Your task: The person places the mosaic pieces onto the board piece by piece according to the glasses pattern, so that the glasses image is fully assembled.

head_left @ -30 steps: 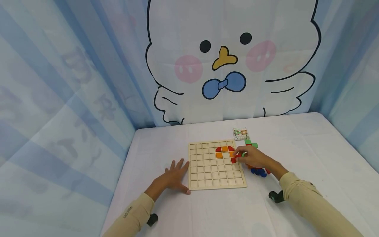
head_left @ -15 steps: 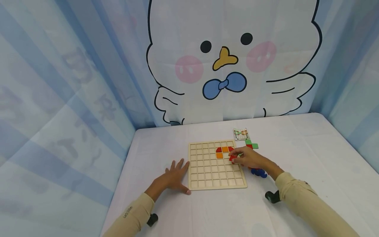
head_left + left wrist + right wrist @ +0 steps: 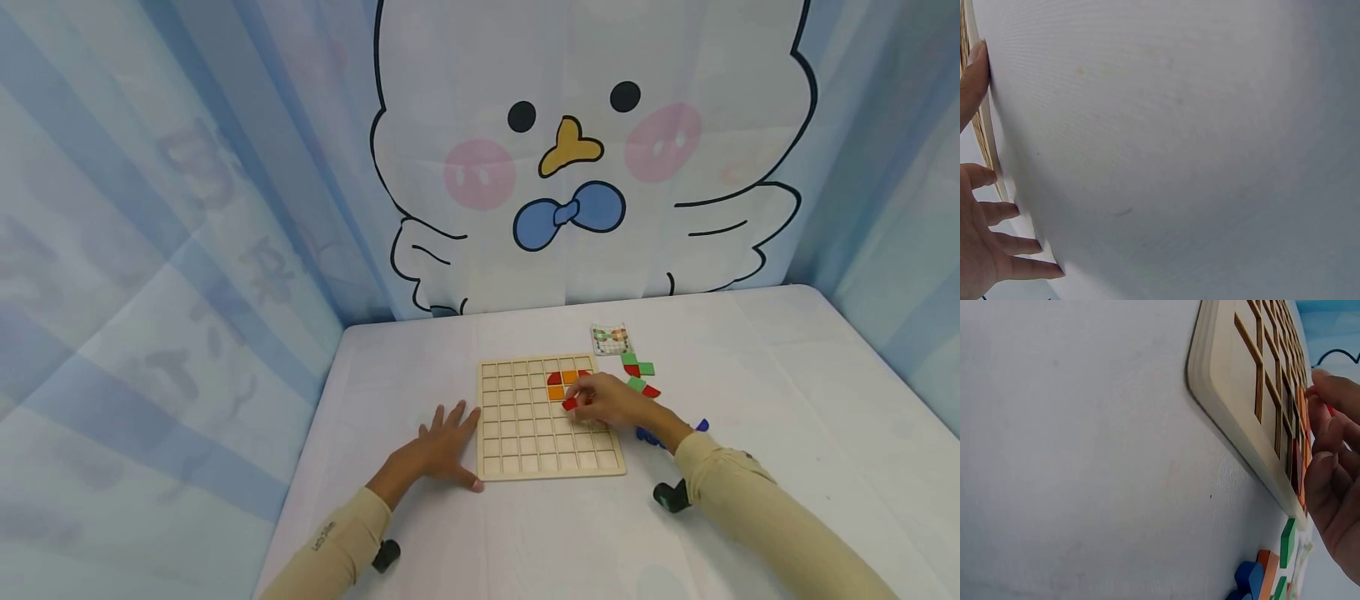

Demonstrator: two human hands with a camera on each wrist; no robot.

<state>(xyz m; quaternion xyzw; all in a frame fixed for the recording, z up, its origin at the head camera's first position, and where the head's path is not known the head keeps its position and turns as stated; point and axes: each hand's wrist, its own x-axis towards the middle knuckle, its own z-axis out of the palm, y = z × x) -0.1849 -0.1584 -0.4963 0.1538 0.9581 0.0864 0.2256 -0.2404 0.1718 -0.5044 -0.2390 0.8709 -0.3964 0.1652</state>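
Note:
A square wooden grid board (image 3: 517, 435) lies on the white table. Near its far right corner sit orange tiles (image 3: 555, 392) and red quarter-round tiles (image 3: 554, 378). My right hand (image 3: 613, 402) is above that part of the board, pinching a small red piece (image 3: 570, 404) between thumb and fingers; the right wrist view shows only a sliver of the red piece (image 3: 1330, 410). With fingers spread, my left hand (image 3: 444, 450) rests at the board's left side. In the left wrist view its thumb (image 3: 975, 81) touches the board edge. The right hand hides several cells.
Right of the board lie green tiles (image 3: 646, 368), a red tile (image 3: 652, 391) and blue pieces (image 3: 649, 437), partly behind my right arm. A small printed pattern card (image 3: 611, 339) is beyond the board's far right corner. A patterned curtain (image 3: 480, 275) stands behind the table.
My right hand has moved left over the board with the red piece, uncovering green and red tiles on the table. The left hand has stayed in place.

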